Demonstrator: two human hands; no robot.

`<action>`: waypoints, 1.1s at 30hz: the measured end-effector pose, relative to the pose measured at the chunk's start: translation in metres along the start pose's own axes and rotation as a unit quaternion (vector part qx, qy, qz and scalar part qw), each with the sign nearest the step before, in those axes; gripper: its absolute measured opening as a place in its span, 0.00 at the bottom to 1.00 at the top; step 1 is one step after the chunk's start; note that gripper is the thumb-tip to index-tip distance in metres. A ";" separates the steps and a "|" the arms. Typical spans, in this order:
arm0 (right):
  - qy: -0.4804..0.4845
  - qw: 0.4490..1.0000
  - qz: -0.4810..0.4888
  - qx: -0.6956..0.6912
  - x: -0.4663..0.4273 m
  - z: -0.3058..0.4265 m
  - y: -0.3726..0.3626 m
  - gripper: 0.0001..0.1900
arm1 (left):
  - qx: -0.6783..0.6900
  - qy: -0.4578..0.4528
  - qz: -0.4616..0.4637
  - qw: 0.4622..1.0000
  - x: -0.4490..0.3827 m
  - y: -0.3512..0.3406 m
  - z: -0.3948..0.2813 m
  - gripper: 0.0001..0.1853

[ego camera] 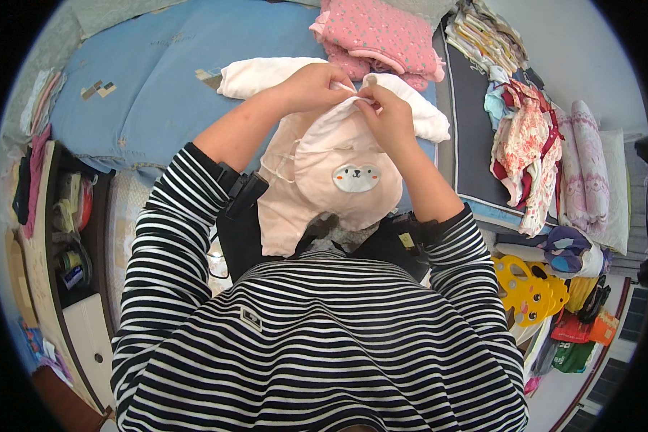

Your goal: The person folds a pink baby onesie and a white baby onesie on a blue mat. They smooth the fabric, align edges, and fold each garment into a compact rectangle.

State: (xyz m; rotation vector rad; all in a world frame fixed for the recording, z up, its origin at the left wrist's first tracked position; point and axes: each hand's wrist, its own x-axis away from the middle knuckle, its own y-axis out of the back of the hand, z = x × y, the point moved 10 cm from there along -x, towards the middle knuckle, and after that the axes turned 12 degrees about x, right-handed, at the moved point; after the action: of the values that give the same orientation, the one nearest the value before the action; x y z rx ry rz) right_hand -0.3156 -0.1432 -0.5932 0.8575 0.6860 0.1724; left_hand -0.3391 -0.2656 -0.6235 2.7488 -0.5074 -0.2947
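Observation:
A pale pink baby garment with a white bear-face patch lies over the bed's edge and my lap, its sleeves spread to both sides. My left hand pinches the white edge of its neck opening between thumb and fingers. Close beside it, my right hand grips the same edge with thumb and forefinger. The two sets of fingertips nearly meet. Thin ties hang at the garment's left side. Just beyond my hands lies a folded pink floral quilted cloth.
A blue bedsheet covers the bed. On a dark mat at the right lie a stack of folded clothes and a floral garment. Yellow giraffe-like plastic pieces stand at the right; a shelf cabinet is at the left.

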 end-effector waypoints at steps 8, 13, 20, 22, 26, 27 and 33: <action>0.036 0.999 -0.027 0.030 0.001 0.012 0.007 0.07 | 0.001 -0.022 -0.043 0.999 0.010 0.003 -0.011 0.10; 0.000 1.000 -0.013 0.006 0.002 0.006 0.006 0.07 | -0.115 -0.146 -0.032 0.982 0.021 0.000 -0.044 0.08; -0.075 0.995 0.060 0.021 -0.001 -0.002 0.002 0.11 | -0.152 -0.160 -0.015 0.975 0.022 -0.005 -0.051 0.08; -0.061 0.997 0.044 -0.019 -0.005 0.001 0.007 0.11 | -0.148 -0.166 -0.007 0.975 0.021 -0.004 -0.054 0.07; -0.055 0.995 0.078 0.014 -0.007 0.003 0.003 0.10 | -0.160 -0.165 0.000 0.973 0.023 -0.005 -0.058 0.06; -0.050 0.994 0.092 0.025 -0.006 0.005 0.000 0.10 | -0.162 -0.157 0.001 0.974 0.024 -0.006 -0.057 0.06; -0.062 0.989 0.119 0.059 0.000 0.010 -0.005 0.09 | -0.179 -0.149 0.025 0.972 0.031 -0.014 -0.051 0.09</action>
State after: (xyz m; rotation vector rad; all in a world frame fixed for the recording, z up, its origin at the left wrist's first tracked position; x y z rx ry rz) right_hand -0.3101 -0.1534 -0.5920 1.0544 0.4804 0.2916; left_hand -0.2936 -0.2508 -0.5853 2.3482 -0.5359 -0.7191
